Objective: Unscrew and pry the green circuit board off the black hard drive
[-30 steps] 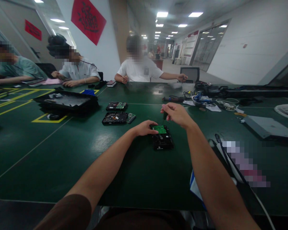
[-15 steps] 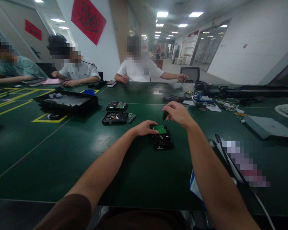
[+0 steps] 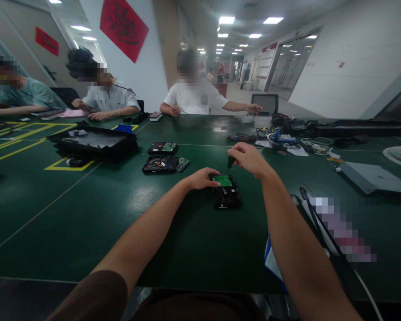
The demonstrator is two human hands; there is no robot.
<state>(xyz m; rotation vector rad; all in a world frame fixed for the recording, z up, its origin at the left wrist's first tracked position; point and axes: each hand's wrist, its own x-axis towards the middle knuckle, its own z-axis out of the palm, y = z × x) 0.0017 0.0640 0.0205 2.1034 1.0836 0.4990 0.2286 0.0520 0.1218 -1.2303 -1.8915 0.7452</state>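
Observation:
A black hard drive (image 3: 226, 196) with a green circuit board (image 3: 223, 180) at its far end lies flat on the green table. My left hand (image 3: 203, 178) grips the drive's far left side, thumb on the board's edge and fingers behind it. Above the drive's far right corner, my right hand (image 3: 245, 157) is closed round the dark handle of a screwdriver (image 3: 231, 160), its shaft pointing down. Whether the tip touches the board is too small to tell. A few tiny bits, perhaps screws, lie right of the screwdriver.
Two more hard drives (image 3: 159, 164) and a loose circuit board (image 3: 183, 164) lie farther left. Beyond them stands a black tray (image 3: 93, 138). Cables (image 3: 280, 137), a grey metal case (image 3: 376, 176) and a white fan (image 3: 399, 156) are on the right. Several people sit across the table.
My right hand has risen very slightly with the screwdriver. My left hand and the hard drive stay in place.

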